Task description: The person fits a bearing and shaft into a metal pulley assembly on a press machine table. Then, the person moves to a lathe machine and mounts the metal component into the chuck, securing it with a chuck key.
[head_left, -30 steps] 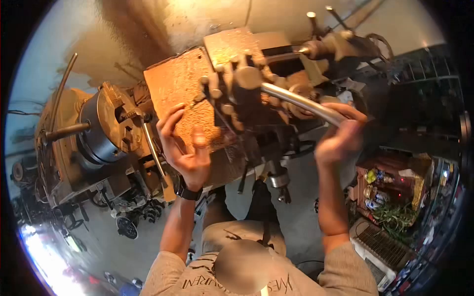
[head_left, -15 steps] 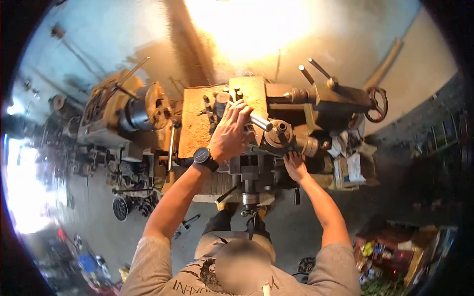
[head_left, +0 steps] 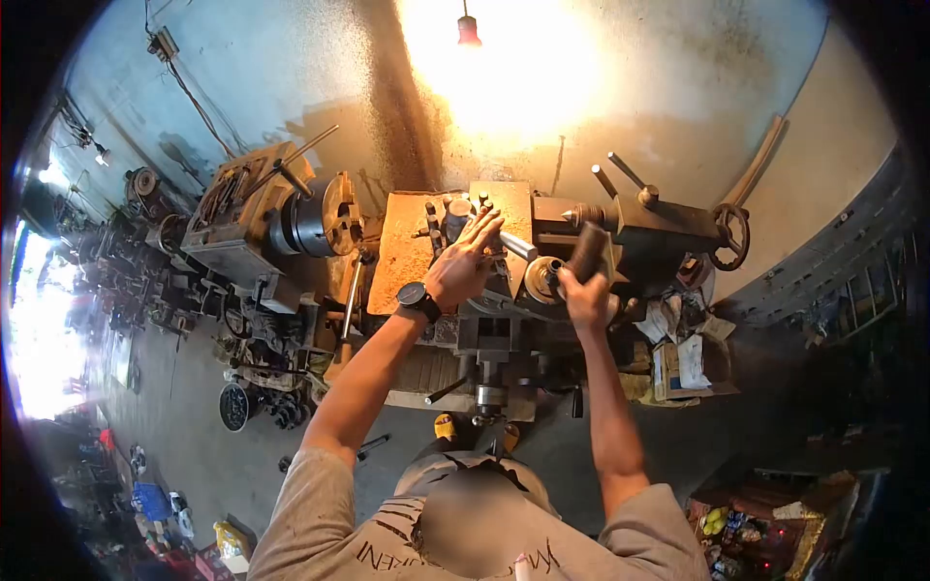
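My left hand, with a watch on its wrist, lies over the lathe's tool post, fingers stretched out and together. A shiny round metal bar sticks out to the right from beneath its fingers. My right hand is closed around the lower end of a dark brown cylindrical piece, which points up and slightly right; its exact kind is unclear. Just left of that hand sits a round metal hub on the carriage.
The lathe chuck stands at the left and the tailstock with its handwheel at the right. Chips cover a board beside the tool post. A lit bulb hangs above. Boxes with papers lie at lower right.
My right hand has risen from beside the carriage and now holds the dark cylindrical piece. My left fingers have straightened over the tool post. The camera view has shifted.
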